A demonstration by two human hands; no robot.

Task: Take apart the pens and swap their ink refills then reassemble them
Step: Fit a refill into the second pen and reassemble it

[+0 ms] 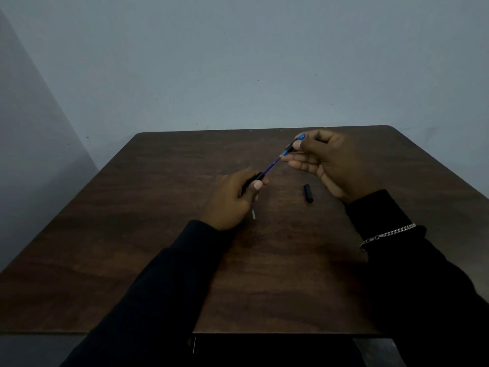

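My left hand point(232, 200) grips a black pen barrel point(258, 178) over the middle of the dark wooden table point(158, 207). A thin blue ink refill point(272, 165) runs from the barrel's mouth up and right to my right hand point(325, 160). That hand pinches the blue tip piece point(292, 145) at the refill's far end. A black pen cap point(308, 193) lies on the table below my right hand. A small pale part point(254, 214) sticks out under my left hand; what it is I cannot tell.
The table's back edge meets a plain grey-blue wall point(238, 62). Dark sleeves cover both forearms, and a silver chain bracelet point(387, 234) sits on the right wrist. The front edge of the table lies near my body.
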